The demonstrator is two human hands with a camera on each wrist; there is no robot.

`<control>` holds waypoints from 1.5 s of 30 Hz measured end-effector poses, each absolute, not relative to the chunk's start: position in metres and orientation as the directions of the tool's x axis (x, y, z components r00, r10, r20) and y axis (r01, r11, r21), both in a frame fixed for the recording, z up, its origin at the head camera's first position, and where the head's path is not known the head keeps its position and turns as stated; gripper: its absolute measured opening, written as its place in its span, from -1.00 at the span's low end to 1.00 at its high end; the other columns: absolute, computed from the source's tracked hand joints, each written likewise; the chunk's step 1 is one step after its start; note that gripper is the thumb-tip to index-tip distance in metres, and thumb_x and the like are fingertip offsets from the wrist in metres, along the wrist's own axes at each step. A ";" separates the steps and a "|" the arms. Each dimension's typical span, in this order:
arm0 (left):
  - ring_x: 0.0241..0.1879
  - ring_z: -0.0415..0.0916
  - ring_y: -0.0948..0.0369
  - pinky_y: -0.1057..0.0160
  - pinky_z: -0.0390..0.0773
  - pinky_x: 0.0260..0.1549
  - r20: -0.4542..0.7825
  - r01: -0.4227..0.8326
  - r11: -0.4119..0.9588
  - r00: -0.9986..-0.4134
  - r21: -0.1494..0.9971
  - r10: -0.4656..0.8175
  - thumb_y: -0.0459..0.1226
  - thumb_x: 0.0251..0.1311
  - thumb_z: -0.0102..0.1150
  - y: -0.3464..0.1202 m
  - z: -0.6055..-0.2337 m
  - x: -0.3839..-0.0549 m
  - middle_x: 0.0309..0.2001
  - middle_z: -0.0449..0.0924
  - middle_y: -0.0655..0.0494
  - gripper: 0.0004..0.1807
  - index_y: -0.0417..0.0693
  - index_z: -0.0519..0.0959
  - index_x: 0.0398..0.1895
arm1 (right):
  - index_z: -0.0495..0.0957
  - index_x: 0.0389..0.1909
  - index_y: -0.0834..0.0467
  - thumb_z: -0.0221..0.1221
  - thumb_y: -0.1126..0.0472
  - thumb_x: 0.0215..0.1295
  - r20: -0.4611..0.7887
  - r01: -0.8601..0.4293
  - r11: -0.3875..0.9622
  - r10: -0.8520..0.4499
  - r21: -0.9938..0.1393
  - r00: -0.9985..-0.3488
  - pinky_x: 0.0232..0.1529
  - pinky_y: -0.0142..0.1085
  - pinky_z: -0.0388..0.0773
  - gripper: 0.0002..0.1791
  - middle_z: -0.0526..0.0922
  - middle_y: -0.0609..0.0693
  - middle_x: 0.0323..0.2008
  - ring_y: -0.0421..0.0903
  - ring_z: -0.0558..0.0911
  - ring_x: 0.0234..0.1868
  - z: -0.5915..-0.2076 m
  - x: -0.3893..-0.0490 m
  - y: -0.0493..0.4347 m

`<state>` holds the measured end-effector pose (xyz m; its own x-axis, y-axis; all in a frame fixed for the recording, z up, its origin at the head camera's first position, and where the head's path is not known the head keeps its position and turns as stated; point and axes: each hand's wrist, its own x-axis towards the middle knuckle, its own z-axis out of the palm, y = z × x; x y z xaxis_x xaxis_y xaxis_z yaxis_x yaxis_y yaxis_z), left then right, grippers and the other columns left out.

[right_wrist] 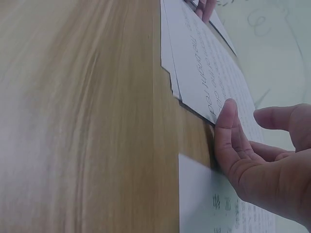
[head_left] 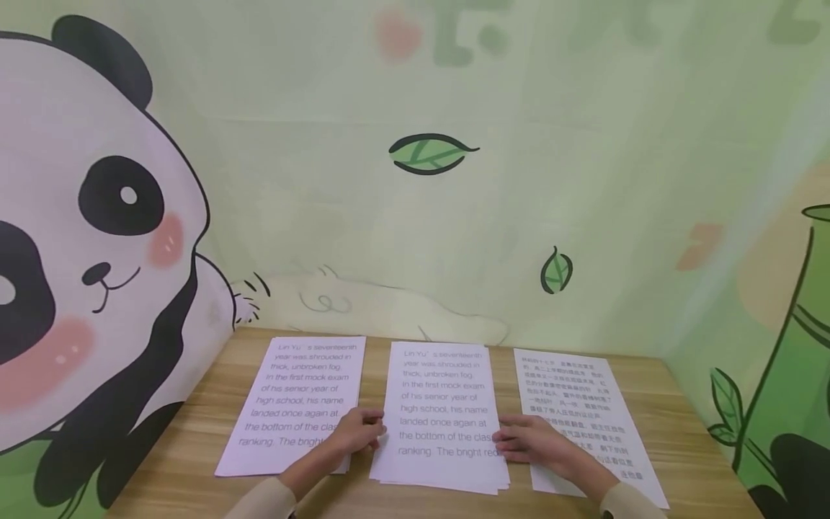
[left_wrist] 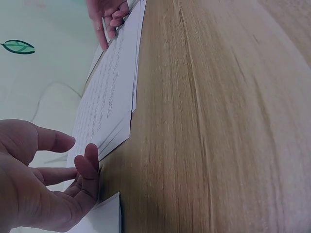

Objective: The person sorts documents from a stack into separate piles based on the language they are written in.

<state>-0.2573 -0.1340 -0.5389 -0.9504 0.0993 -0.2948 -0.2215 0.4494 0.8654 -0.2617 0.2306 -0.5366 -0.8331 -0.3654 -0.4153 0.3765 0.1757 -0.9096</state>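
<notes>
A stack of printed paper sheets (head_left: pixel 441 418) with large English text lies in the middle of the table, its lower corners slightly uneven. At its left edge is my left hand (head_left: pixel 358 431), fingers loosely bent and thumb apart from them in the left wrist view. My right hand (head_left: pixel 534 443) is at the right edge, and its fingertips (right_wrist: pixel 228 109) meet the sheets' side in the right wrist view. Neither hand pinches the paper. Partly under the left hand lies another English-printed stack (head_left: pixel 292 404). The right forearm passes over paper printed in Chinese (head_left: pixel 570 389).
The wooden table (head_left: pixel 194 432) carries the three lots of paper side by side. Behind it hangs a pale green backdrop (head_left: pixel 311 180) with a panda (head_left: pixel 117 216) on the left, leaves, and bamboo (head_left: pixel 784 360) on the right.
</notes>
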 end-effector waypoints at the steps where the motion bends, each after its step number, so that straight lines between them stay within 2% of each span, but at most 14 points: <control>1: -0.40 0.57 0.20 0.32 0.56 -0.42 -0.297 -0.224 0.450 -0.950 0.865 0.099 -0.33 0.27 0.19 -0.133 -0.540 -0.257 -0.04 0.62 -0.08 -0.42 -0.39 0.42 0.34 | 0.01 0.49 0.56 0.08 0.24 0.51 -0.417 0.379 0.175 -0.367 -0.909 -0.832 0.09 -0.20 0.70 -0.26 0.70 0.16 0.01 -0.14 0.73 -0.07 -0.536 -0.262 0.229; 11: -0.35 0.58 0.19 0.30 0.57 -0.39 -0.296 -0.216 0.436 -0.947 0.874 0.124 -0.33 0.29 0.17 -0.132 -0.543 -0.258 -0.01 0.60 -0.10 -0.43 -0.39 0.41 0.35 | 0.03 0.47 0.56 0.07 0.26 0.51 -0.425 0.384 0.183 -0.359 -0.905 -0.831 0.05 -0.23 0.71 -0.29 0.71 0.16 0.00 -0.15 0.73 -0.11 -0.536 -0.264 0.225; 22: -0.32 0.60 0.19 0.31 0.56 -0.38 -0.292 -0.213 0.440 -0.949 0.872 0.120 -0.31 0.31 0.17 -0.131 -0.536 -0.255 0.02 0.61 -0.11 -0.45 -0.35 0.43 0.34 | 0.15 0.44 0.54 0.08 0.24 0.50 -0.419 0.365 0.218 -0.307 -0.905 -0.855 0.03 -0.22 0.72 -0.34 0.71 0.18 0.01 -0.13 0.74 -0.11 -0.527 -0.264 0.223; 29: -0.31 0.62 0.20 0.28 0.60 -0.36 -0.274 -0.223 0.374 -0.958 0.900 0.089 -0.33 0.30 0.15 -0.131 -0.534 -0.256 -0.08 0.62 -0.08 -0.54 -0.28 0.53 0.25 | 0.37 0.38 0.41 0.10 0.24 0.48 -0.436 0.393 0.238 -0.162 -0.888 -0.885 -0.11 -0.27 0.71 -0.47 0.69 0.12 -0.12 -0.13 0.68 -0.22 -0.525 -0.264 0.215; 33: -0.30 0.67 0.17 0.19 0.70 -0.25 -0.254 -0.223 0.280 -0.964 0.934 0.079 -0.37 0.25 0.16 -0.132 -0.534 -0.256 -0.10 0.68 -0.15 -0.58 -0.34 0.54 0.17 | 0.48 0.31 0.32 0.16 0.21 0.44 -0.441 0.409 0.256 -0.083 -0.876 -0.894 -0.20 -0.29 0.67 -0.52 0.69 0.10 -0.16 -0.11 0.65 -0.26 -0.526 -0.265 0.211; 38: -0.32 0.69 0.18 0.17 0.73 -0.22 -0.246 -0.228 0.189 -0.967 0.955 0.072 -0.44 0.16 0.23 -0.130 -0.539 -0.256 -0.08 0.72 -0.25 -0.53 -0.42 0.48 0.16 | 0.42 0.33 0.36 0.21 0.16 0.42 -0.423 0.385 0.241 -0.133 -0.891 -0.896 -0.10 -0.22 0.72 -0.44 0.71 0.13 -0.11 -0.10 0.70 -0.19 -0.529 -0.265 0.211; 41: -0.31 0.69 0.18 0.17 0.74 -0.23 -0.255 -0.239 0.191 -0.965 0.952 0.062 -0.46 0.15 0.25 -0.129 -0.542 -0.257 -0.06 0.72 -0.26 -0.49 -0.43 0.45 0.21 | 0.33 0.37 0.40 0.20 0.16 0.42 -0.419 0.379 0.215 -0.185 -0.900 -0.889 0.01 -0.15 0.73 -0.38 0.71 0.21 -0.02 -0.04 0.74 -0.11 -0.531 -0.264 0.211; 45: -0.26 0.71 0.16 0.15 0.75 -0.20 -0.271 -0.252 0.217 -0.961 0.943 0.062 -0.47 0.15 0.24 -0.129 -0.545 -0.259 -0.06 0.71 -0.20 -0.43 -0.42 0.42 0.28 | 0.30 0.40 0.40 0.21 0.20 0.40 -0.434 0.401 0.191 -0.193 -0.896 -0.880 0.03 -0.12 0.73 -0.36 0.70 0.25 0.01 -0.01 0.76 -0.09 -0.534 -0.265 0.211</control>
<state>-0.2591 -0.1294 -0.5445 -0.9607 0.0618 -0.2706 -0.2517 0.2168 0.9432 -0.2647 0.2106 -0.5339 -0.8798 -0.1932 -0.4343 0.4005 0.1906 -0.8962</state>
